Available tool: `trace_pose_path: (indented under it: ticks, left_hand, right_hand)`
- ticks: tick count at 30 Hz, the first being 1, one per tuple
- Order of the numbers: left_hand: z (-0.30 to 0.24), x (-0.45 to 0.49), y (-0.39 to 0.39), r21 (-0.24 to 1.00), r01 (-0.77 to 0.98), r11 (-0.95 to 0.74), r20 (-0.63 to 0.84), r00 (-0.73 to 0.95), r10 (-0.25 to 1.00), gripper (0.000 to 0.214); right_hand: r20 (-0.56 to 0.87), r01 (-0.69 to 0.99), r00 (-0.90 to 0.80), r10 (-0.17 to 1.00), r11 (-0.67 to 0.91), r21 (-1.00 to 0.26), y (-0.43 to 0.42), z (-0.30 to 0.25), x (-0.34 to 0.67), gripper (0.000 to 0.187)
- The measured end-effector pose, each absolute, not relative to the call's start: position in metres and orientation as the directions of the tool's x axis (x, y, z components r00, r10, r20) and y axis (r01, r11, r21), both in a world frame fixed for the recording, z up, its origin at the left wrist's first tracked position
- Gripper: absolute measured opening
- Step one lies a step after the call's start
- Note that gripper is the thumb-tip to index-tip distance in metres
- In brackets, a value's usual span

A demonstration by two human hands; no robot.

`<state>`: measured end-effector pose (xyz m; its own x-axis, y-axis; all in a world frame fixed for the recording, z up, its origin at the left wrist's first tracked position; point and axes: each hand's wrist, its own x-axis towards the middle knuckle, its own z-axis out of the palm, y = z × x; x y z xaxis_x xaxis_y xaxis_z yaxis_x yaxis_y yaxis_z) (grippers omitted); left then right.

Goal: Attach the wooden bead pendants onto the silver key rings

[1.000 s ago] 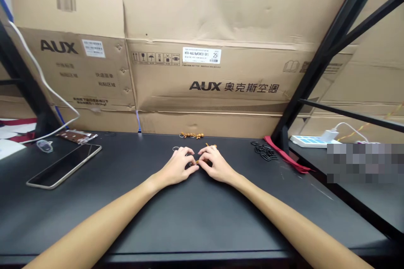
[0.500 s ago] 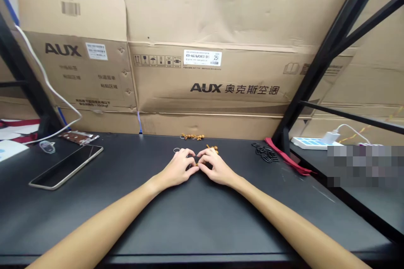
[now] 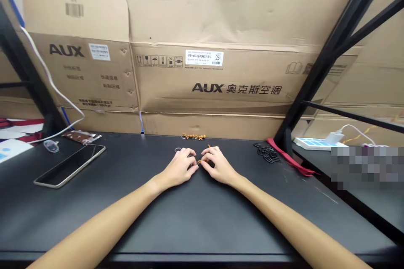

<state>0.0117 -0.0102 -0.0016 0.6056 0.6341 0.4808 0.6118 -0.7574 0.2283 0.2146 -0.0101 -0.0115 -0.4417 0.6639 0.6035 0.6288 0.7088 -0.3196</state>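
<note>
My left hand (image 3: pixel 181 166) and my right hand (image 3: pixel 219 166) rest close together over the black table, fingers curled in pinches that face each other. A bit of orange cord (image 3: pixel 199 162) from a beaded keychain shows between the fingertips. Most of that keychain is hidden by my fingers, its beads behind the right hand. A thin metal ring (image 3: pixel 177 149) lies just past the left knuckles. Farther back, against the cardboard, lies a row of wooden-bead keychains (image 3: pixel 193 136) with metal rings.
At the left lie a smartphone (image 3: pixel 71 166), a clear plastic item (image 3: pixel 51 146) and a brown packet (image 3: pixel 82 136). To the right are a pile of black rings (image 3: pixel 267 153), a red strap (image 3: pixel 290 159) and a power strip (image 3: pixel 312 143) beyond the black rack post. Cardboard boxes (image 3: pixel 205 105) wall off the back.
The gap between my fingertips has widened slightly, the right hand shifting a little rightward. The beads seen past my right hand are now mostly covered. The view has shifted slightly.
</note>
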Motion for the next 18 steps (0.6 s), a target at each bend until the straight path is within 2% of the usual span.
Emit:
trace_pose_path:
  ticks: [5,12,18]
  left_hand:
    - [-0.001,0.011,-0.009,0.151,0.69,-0.708,0.506,0.562,0.655,0.016]
    - [-0.004,0.003,0.003,0.085,0.825,-0.558,0.521,0.441,0.731,0.015]
    - [-0.001,-0.005,0.01,0.092,0.881,-0.464,0.515,0.356,0.779,0.011]
  right_hand:
    - [0.615,0.702,-0.39,0.685,0.654,-0.282,-0.008,-0.012,0.216,0.01]
    - [0.585,0.795,-0.354,0.73,0.564,-0.223,-0.007,-0.012,0.218,0.009]
    - [0.563,0.863,-0.375,0.737,0.499,-0.078,0.0,-0.015,0.226,0.014]
